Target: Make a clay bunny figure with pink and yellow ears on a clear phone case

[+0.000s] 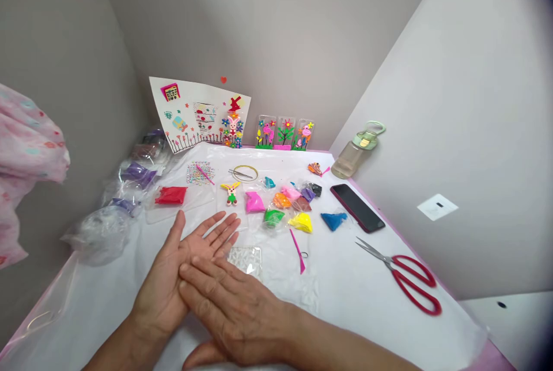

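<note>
My left hand (177, 267) is turned palm up, its fingers stretched out and the thumb apart. Flat across its palm lies my right hand (242, 307), palm down with straight fingers. Whether anything sits between the two palms is hidden. Just behind my hands, a clear textured sheet or case (254, 260) is partly covered by them. A rabbit figure (232, 193) in yellow, white and green lies beyond my left fingertips. Packets of pink clay (254, 202), green clay (273, 218) and yellow clay (301, 222) are grouped to its right. A pink modelling tool (298, 253) lies to the right of the clear sheet.
Red-handled scissors (401, 276), a phone (358, 208) and a blue clay packet (333, 220) lie to the right. A bottle (356, 152) stands behind them. Decorated clear cases (285, 132) lean on the wall. Plastic bags (103, 227) and a red packet (171, 195) are left.
</note>
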### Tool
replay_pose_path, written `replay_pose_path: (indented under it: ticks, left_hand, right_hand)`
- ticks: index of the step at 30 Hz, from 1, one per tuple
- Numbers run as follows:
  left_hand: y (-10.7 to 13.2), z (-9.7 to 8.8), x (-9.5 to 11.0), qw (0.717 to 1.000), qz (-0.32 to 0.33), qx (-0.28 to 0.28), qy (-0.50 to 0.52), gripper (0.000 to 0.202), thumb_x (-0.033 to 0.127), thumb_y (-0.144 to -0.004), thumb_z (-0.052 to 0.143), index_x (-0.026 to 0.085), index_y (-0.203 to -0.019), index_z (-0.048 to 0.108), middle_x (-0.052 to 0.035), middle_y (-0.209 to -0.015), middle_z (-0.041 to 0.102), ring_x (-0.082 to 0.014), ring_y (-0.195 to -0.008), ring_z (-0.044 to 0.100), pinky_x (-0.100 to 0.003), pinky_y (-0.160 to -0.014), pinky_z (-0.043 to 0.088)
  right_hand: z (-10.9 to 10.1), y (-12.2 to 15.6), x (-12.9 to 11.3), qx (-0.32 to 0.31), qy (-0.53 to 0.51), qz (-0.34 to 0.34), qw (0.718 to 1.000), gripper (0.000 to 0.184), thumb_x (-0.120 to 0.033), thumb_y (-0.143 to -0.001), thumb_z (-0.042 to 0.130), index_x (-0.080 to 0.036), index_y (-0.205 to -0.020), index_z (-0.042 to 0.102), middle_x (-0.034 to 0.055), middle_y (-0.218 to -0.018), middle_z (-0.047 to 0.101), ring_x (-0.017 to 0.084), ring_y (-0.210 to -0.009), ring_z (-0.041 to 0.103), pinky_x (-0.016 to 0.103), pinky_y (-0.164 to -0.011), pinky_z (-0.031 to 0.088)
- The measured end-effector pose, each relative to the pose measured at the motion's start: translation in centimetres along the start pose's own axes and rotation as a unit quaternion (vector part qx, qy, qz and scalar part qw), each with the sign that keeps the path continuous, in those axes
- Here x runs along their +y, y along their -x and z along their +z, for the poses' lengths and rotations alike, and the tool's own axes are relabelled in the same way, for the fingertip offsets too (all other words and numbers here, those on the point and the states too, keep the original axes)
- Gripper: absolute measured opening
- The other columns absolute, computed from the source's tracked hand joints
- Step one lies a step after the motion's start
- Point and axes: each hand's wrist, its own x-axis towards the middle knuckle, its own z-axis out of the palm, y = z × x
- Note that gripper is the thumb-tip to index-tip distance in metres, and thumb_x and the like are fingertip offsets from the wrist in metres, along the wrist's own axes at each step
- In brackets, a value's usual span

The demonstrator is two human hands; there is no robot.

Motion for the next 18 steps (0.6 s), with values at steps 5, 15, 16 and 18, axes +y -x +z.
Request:
replay_pose_path:
  ticks: [5, 15, 16, 18]
  left_hand:
    - [-0.2, -0.4, -0.4, 0.999, -0.041, -0.035, 0.002, 0.063, 0.058, -0.101, 0.038, 0.015, -0.147, 0.048, -0.0184, -0.141, 0.064, -0.0283, -0.133, 0.059, -0.047, -0.118, 0.04]
    - [-0.4, 0.2, -1.1, 0.998, -0.058, -0.022, 0.0, 0.072, 0.066, -0.096, 0.041, 0.012, -0.142, 0.05, -0.0183, -0.137, 0.067, -0.0256, -0.135, 0.056, -0.04, -0.12, 0.035]
    - [-0.3, 0.3, -1.3, 0.998, -0.062, -0.026, -0.007, 0.07, 0.066, -0.097, 0.039, 0.012, -0.14, 0.052, -0.0182, -0.137, 0.067, -0.0253, -0.135, 0.056, -0.038, -0.119, 0.037]
    - [-0.1, 0.2, -1.6, 0.997, -0.064, -0.039, -0.034, 0.066, 0.065, -0.098, 0.038, 0.013, -0.135, 0.056, -0.0171, -0.137, 0.067, -0.0251, -0.136, 0.056, -0.037, -0.115, 0.041]
  right_hand:
    - [0.6, 0.2, 0.4, 0.035, 0.02, 0.092, 0.995, 0.077, -0.058, -0.098, 0.052, 0.001, -0.146, 0.042, 0.0217, -0.152, 0.048, 0.03, -0.153, 0.026, 0.05, -0.125, 0.026]
    - [-0.4, -0.5, 0.2, 0.096, -0.045, 0.035, 0.994, 0.027, -0.01, -0.104, 0.04, -0.009, -0.109, 0.067, 0.0097, -0.111, 0.072, 0.018, -0.104, 0.061, 0.028, -0.096, 0.052]
    - [-0.4, -0.5, 0.2, 0.091, -0.05, 0.041, 0.994, 0.026, -0.011, -0.104, 0.041, -0.011, -0.105, 0.067, 0.008, -0.103, 0.072, 0.017, -0.096, 0.061, 0.028, -0.09, 0.053]
    - [-0.3, -0.3, 0.2, 0.082, -0.057, 0.064, 0.993, 0.025, -0.013, -0.104, 0.042, -0.014, -0.1, 0.067, 0.0058, -0.091, 0.07, 0.017, -0.087, 0.06, 0.028, -0.083, 0.053]
